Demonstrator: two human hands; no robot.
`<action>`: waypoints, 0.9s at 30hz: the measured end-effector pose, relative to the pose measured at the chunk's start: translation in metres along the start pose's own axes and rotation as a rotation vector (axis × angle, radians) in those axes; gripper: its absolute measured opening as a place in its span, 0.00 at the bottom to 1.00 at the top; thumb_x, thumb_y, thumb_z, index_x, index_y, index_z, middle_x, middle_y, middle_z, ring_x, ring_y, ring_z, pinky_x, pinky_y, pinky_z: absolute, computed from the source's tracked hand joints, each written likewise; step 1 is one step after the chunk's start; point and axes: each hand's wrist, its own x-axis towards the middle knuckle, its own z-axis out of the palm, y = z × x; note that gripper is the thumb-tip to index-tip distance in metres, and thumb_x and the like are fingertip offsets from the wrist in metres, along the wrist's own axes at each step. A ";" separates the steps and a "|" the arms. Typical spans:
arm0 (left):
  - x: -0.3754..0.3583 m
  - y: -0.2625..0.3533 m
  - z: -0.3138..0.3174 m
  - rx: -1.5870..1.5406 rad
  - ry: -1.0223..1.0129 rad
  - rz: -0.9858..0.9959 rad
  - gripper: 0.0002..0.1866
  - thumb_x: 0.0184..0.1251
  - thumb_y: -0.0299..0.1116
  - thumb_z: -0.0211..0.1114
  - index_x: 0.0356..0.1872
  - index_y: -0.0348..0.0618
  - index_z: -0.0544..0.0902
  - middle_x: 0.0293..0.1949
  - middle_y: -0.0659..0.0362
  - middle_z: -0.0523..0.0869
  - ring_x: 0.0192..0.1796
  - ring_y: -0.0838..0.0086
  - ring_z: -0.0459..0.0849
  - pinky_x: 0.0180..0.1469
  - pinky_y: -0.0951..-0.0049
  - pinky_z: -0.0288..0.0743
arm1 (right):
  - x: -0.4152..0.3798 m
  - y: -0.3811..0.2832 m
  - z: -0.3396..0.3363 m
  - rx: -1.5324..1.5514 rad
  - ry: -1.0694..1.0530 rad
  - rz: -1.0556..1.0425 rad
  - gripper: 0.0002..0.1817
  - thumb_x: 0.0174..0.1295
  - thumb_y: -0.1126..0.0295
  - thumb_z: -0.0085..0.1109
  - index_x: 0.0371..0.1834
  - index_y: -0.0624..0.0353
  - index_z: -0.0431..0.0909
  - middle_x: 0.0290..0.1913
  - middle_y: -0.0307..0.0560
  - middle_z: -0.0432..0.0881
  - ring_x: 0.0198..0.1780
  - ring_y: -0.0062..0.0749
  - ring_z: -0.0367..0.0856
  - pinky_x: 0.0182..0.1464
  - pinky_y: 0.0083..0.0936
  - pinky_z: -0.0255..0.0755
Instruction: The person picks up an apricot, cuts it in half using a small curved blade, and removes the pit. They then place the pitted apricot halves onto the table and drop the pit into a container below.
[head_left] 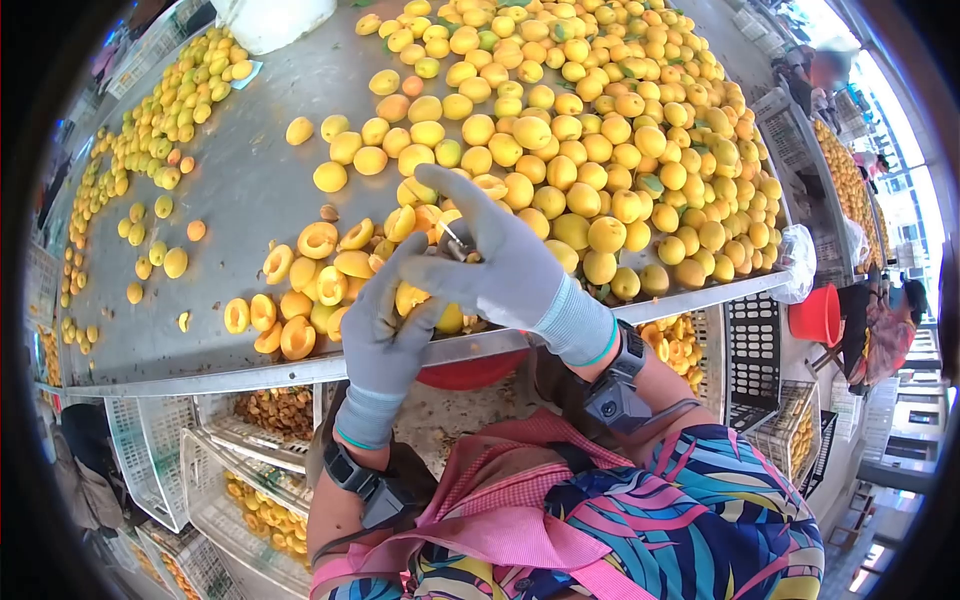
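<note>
My right hand (pixel 510 255), in a grey glove, is closed on a small pitting knife (pixel 455 240); a short piece of its metal shows between thumb and index finger. My left hand (pixel 385 325), gloved too, is curled round an apricot (pixel 408 297), partly hidden by the fingers. The two hands meet just above the near edge of the metal table (pixel 250 150). Left of them lie several opened apricot halves (pixel 298 338), some with hollow centres. Right behind my hands spreads a large pile of whole apricots (pixel 610 150).
Another apricot group (pixel 150 150) lies along the table's left side. Below the edge stand white crates (pixel 150 460), one holding apricot halves (pixel 265 515), another brown pits (pixel 275 412). A black crate (pixel 752 350) and red bucket (pixel 815 315) stand right. People (pixel 885 330) sit farther off.
</note>
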 end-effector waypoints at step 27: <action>0.008 0.003 0.013 -0.542 -0.027 -0.396 0.25 0.65 0.27 0.64 0.62 0.33 0.70 0.52 0.55 0.81 0.51 0.74 0.80 0.54 0.77 0.76 | 0.014 0.009 -0.030 0.348 -0.079 0.122 0.38 0.57 0.77 0.57 0.72 0.60 0.53 0.30 0.40 0.74 0.19 0.15 0.70 0.19 0.13 0.62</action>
